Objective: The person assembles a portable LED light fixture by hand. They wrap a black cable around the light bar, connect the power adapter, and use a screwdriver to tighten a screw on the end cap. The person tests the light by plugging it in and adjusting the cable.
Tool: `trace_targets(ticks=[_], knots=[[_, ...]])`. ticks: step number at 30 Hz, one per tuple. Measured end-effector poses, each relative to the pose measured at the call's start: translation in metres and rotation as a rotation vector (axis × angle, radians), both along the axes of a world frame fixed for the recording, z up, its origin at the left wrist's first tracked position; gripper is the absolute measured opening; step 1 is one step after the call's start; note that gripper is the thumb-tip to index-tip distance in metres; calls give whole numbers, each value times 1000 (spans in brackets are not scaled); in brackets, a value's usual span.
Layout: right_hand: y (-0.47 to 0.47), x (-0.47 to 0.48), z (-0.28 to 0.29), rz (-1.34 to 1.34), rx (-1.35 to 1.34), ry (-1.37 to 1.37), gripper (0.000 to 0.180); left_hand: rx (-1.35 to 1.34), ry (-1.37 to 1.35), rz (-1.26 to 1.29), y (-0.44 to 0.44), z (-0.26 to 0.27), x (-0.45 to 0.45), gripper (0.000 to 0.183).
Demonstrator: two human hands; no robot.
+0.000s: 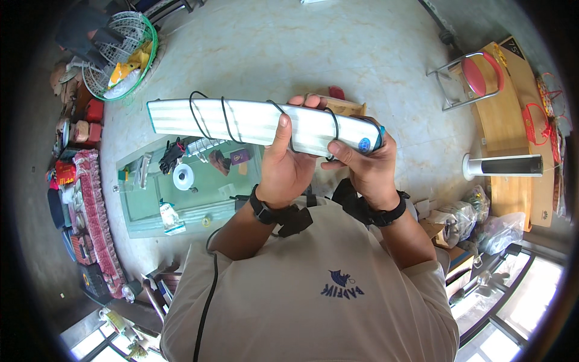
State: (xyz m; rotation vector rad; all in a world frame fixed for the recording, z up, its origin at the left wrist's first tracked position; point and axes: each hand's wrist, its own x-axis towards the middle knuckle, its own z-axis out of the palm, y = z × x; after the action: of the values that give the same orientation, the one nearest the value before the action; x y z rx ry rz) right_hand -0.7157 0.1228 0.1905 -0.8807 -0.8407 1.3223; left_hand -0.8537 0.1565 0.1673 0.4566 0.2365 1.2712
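A long, flat, white bar-shaped object [244, 122] with teal ends lies across both hands in front of my chest. A thin black cord [226, 121] is wound around it in several spaced loops. My left hand [289, 165] grips it right of its middle, thumb on the near face and fingertips over the far edge. At the right end, my right hand [373, 163] holds the bar, its thumb beside a round blue sticker [364, 145] and near the last loops of cord. What the object is cannot be told. Both wrists wear black straps.
Below the bar's left half stands a glass-topped table [203, 199] with black gloves [172, 156], a white round reel [183, 176] and a plastic packet [171, 218]. Beyond the bar is a small wooden stool [346, 107]. A red chair [474, 77] and a tower fan [504, 166] stand right.
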Motion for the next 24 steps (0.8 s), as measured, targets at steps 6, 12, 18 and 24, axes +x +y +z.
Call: trace_targets(ticks=[6, 12, 18, 24], knots=[[-6, -4, -5, -61, -81, 58, 33, -79, -8, 197, 9, 3, -3, 50], [-7, -5, -6, -67, -101, 68, 34, -7, 33, 292, 18, 0, -9, 32], [-6, -4, -7, -105, -81, 71, 35, -82, 8, 140, 5, -4, 4, 37], [-3, -3, -5, -164, -62, 81, 37, 23, 128, 44, 13, -11, 1, 49]])
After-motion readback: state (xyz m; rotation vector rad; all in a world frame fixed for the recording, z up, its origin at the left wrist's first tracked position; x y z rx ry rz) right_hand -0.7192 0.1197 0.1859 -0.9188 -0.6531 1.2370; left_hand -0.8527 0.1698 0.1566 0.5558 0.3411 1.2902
